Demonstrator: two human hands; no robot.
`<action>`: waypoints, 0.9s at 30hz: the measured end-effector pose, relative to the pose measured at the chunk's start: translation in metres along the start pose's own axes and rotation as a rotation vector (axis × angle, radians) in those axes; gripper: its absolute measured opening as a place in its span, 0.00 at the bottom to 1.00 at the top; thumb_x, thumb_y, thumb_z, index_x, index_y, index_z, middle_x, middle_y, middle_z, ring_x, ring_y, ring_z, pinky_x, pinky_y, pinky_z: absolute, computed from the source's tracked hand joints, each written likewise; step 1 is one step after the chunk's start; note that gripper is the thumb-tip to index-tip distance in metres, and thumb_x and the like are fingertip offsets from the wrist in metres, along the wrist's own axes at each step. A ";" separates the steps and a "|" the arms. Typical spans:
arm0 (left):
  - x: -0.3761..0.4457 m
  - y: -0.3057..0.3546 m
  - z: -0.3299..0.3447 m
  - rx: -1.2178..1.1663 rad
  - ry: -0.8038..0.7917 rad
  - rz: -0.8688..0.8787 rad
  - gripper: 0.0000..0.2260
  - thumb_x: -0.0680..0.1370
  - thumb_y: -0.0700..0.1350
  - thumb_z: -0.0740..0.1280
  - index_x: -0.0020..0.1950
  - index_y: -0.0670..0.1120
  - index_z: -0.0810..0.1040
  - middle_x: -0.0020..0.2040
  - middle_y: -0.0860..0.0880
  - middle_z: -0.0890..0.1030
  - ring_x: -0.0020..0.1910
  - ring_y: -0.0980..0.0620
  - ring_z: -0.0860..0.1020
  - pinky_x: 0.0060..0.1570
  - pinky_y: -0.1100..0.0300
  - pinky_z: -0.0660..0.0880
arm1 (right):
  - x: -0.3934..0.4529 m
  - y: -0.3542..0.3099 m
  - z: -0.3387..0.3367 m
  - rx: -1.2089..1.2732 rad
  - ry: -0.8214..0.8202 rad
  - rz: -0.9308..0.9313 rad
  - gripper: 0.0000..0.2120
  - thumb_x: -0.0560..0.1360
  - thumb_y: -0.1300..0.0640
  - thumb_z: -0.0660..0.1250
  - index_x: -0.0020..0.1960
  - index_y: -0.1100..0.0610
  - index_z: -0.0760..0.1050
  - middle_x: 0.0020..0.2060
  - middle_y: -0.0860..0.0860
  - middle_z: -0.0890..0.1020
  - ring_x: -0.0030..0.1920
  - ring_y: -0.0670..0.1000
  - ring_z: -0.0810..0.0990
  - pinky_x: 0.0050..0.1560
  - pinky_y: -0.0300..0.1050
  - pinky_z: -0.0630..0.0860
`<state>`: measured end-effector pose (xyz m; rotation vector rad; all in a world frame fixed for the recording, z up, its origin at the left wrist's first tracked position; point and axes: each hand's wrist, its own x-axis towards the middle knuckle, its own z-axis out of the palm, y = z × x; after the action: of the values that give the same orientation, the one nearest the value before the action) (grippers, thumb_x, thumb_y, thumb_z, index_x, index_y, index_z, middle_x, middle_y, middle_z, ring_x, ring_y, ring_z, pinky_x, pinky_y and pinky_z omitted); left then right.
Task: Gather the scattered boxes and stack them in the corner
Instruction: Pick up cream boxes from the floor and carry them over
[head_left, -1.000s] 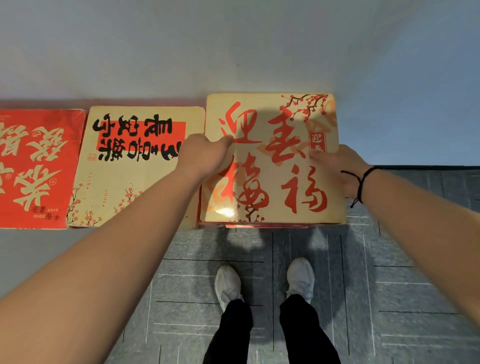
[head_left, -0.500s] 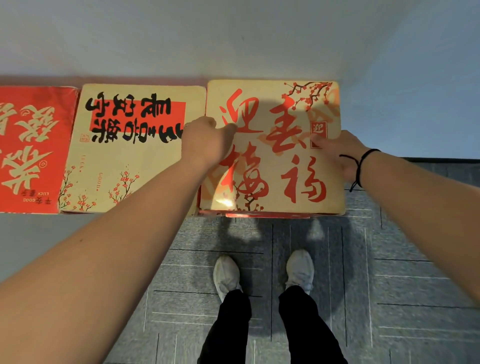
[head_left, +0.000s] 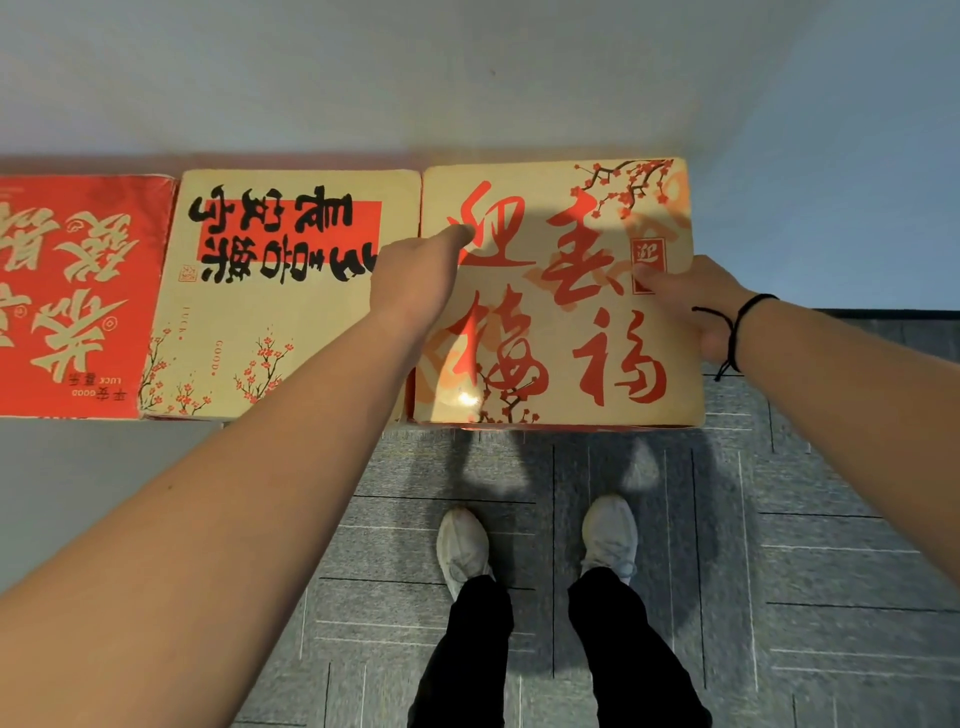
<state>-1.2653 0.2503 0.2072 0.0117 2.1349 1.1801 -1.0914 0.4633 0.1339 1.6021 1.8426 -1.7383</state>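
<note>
On the left hand (head_left: 415, 280) the thumb is laid flat on the top face of the gold box with red writing (head_left: 558, 291), while the other fingers are curled down over its left edge, so this edge is gripped. On the right hand (head_left: 691, 306) the thumb is pressed on the top near the small red seal, and the remaining fingers are hidden over the right edge; it seems the box is clamped from both sides, probably so that it can be guided squarely. The box is held against the wall (head_left: 467, 78), just beside the gold box with black writing (head_left: 280, 296), which is followed by the red box (head_left: 78, 296). A red edge is visible beneath the held box, so it is judged to lie on another box. The carpet (head_left: 779, 571) and the shoes (head_left: 535, 540) are seen below.
</note>
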 end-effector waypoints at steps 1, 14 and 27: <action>-0.001 -0.001 -0.001 -0.002 0.004 0.006 0.09 0.79 0.57 0.67 0.42 0.56 0.75 0.49 0.55 0.78 0.54 0.50 0.76 0.60 0.49 0.73 | -0.002 0.000 0.001 0.004 0.004 0.001 0.18 0.79 0.42 0.68 0.64 0.51 0.79 0.57 0.54 0.86 0.57 0.61 0.84 0.63 0.67 0.78; -0.004 -0.018 0.004 0.711 -0.021 0.203 0.24 0.83 0.58 0.62 0.67 0.41 0.81 0.67 0.42 0.81 0.67 0.41 0.77 0.63 0.50 0.74 | -0.012 0.003 0.013 -0.018 0.050 -0.031 0.21 0.80 0.40 0.67 0.65 0.53 0.78 0.59 0.55 0.85 0.58 0.61 0.84 0.63 0.64 0.79; 0.012 -0.050 -0.008 1.070 -0.101 0.266 0.42 0.79 0.67 0.62 0.83 0.43 0.54 0.85 0.44 0.53 0.83 0.39 0.54 0.79 0.40 0.59 | -0.018 0.004 0.020 -0.091 0.130 0.058 0.33 0.80 0.39 0.65 0.75 0.55 0.59 0.60 0.53 0.80 0.58 0.58 0.81 0.62 0.62 0.79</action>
<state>-1.2640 0.2189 0.1655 0.8182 2.4566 0.0329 -1.0915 0.4365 0.1375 1.7514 1.8814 -1.5369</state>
